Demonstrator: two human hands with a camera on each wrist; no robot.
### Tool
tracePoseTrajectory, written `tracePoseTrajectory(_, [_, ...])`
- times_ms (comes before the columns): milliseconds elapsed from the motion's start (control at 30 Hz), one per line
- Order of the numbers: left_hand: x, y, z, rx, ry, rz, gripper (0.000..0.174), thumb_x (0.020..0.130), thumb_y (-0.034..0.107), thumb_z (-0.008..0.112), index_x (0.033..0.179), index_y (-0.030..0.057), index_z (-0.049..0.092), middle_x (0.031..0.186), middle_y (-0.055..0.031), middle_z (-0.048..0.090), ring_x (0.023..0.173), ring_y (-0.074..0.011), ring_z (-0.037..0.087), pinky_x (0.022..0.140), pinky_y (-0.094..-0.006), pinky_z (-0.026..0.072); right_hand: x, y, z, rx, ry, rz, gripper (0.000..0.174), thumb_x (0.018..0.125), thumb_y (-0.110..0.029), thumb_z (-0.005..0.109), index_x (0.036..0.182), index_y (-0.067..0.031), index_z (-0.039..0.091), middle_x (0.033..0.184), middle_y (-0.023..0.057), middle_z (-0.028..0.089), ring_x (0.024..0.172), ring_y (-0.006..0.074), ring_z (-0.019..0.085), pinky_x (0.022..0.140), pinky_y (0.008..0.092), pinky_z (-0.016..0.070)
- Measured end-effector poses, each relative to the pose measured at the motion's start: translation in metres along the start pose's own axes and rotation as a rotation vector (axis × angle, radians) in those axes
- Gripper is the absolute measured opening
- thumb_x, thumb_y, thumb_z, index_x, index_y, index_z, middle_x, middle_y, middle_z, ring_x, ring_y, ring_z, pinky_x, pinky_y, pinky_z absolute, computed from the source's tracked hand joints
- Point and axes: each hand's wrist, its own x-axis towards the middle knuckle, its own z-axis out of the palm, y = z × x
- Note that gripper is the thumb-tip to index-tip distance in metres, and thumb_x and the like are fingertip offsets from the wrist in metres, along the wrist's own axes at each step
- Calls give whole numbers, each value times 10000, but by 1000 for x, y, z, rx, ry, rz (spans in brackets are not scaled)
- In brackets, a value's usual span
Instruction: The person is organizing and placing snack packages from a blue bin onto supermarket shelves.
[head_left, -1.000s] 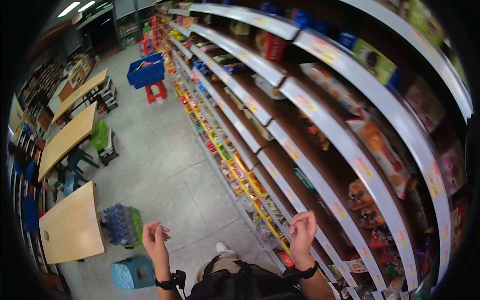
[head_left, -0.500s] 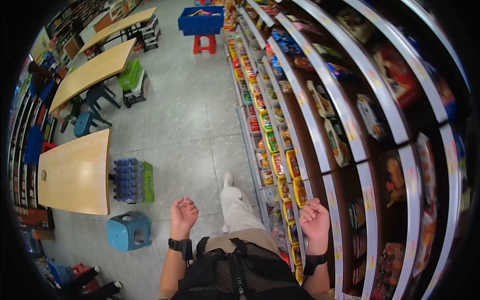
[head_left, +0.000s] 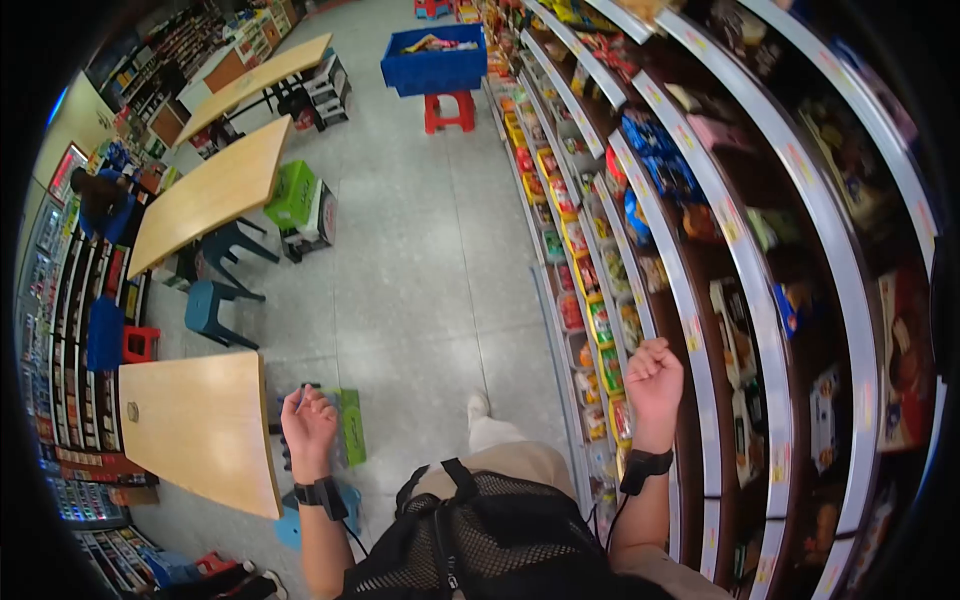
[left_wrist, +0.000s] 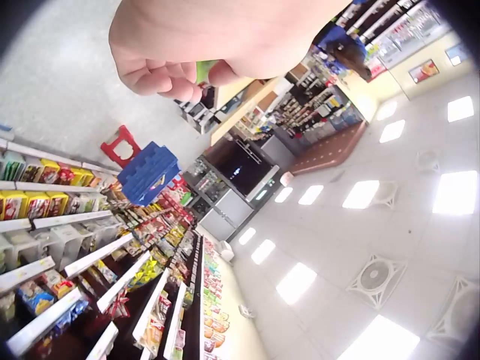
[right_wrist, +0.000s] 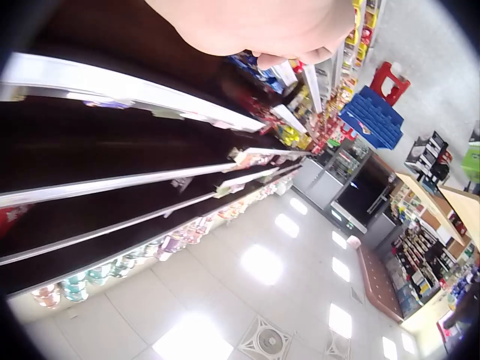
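Observation:
My left hand (head_left: 311,428) is raised in front of the body with loosely curled fingers and holds nothing. It overlaps the right end of the nearest wooden table (head_left: 195,420) and a green carton (head_left: 350,425) in the head view. On the other side, my right hand (head_left: 655,385) is also raised, its fingers loosely bent around nothing. Beside it run the long snack shelves (head_left: 700,330), stocked with packets. Each wrist view shows its own hand at the top, the left hand (left_wrist: 217,37) and the right hand (right_wrist: 255,26), both without an object.
Ahead on the grey floor (head_left: 400,220), a blue crate (head_left: 430,70) stands on a red stool (head_left: 448,113) close to the shelves. More wooden tables (head_left: 215,195), teal stools (head_left: 212,308) and a bright green box (head_left: 291,195) line the left. A person (head_left: 100,200) is at the far left.
The head view has turned left from the shelves and moved forward along the aisle. Crate and tables now appear closer or farther right. Both hands stay raised and hold nothing.

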Motion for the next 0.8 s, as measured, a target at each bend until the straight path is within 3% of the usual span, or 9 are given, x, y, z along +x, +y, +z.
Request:
tracePoseTrajectory(133, [64, 37, 41, -70, 32, 103, 138, 938, 178, 494, 949, 55, 556, 766, -16, 558, 625, -133, 466, 567, -274, 372, 86, 64, 53, -3, -33, 233, 154, 854, 45, 461, 888, -94, 519, 726, -4, 479, 540, 106, 395, 481, 251, 324])
tracePoseTrajectory(267, [133, 57, 22, -89, 113, 121, 137, 925, 168, 489, 922, 59, 570, 752, -17, 555, 619, -135, 462, 561, -277, 374, 148, 114, 80, -79, -49, 304, 139, 870, 26, 458, 888, -97, 519, 730, 1, 484, 539, 111, 401, 481, 256, 328])
tracePoseTrajectory(400, [213, 65, 30, -140, 230, 22, 134, 904, 175, 492, 897, 67, 571, 721, -6, 539, 610, -132, 458, 544, -272, 368, 234, 156, 110, -58, 68, 453, 126, 885, 14, 453, 891, -99, 510, 746, 0, 482, 537, 114, 394, 498, 254, 334])
tracePoseTrajectory(533, [324, 73, 95, -127, 219, 50, 122, 903, 169, 492, 863, 75, 560, 705, -3, 527, 590, -131, 453, 534, -274, 370, 340, 197, 175, -40, 105, 492, 128, 883, 18, 446, 905, -98, 497, 739, -1, 465, 533, 118, 377, 497, 261, 326])
tracePoseTrajectory(633, [425, 70, 142, 0, 193, 59, 108, 892, 157, 507, 823, 85, 549, 699, -1, 533, 568, -131, 448, 529, -282, 380, 430, 218, 222, -69, -18, 465, 166, 849, 51, 433, 897, -100, 482, 730, 3, 456, 527, 121, 372, 494, 264, 325])
tracePoseTrajectory(800, [605, 66, 285, -68, 155, -194, 95, 891, 156, 511, 838, 87, 549, 679, 0, 534, 563, -127, 449, 524, -276, 363, 569, 226, 301, -68, 116, 424, 151, 835, 41, 449, 880, -97, 491, 727, 11, 471, 519, 126, 382, 482, 264, 327])
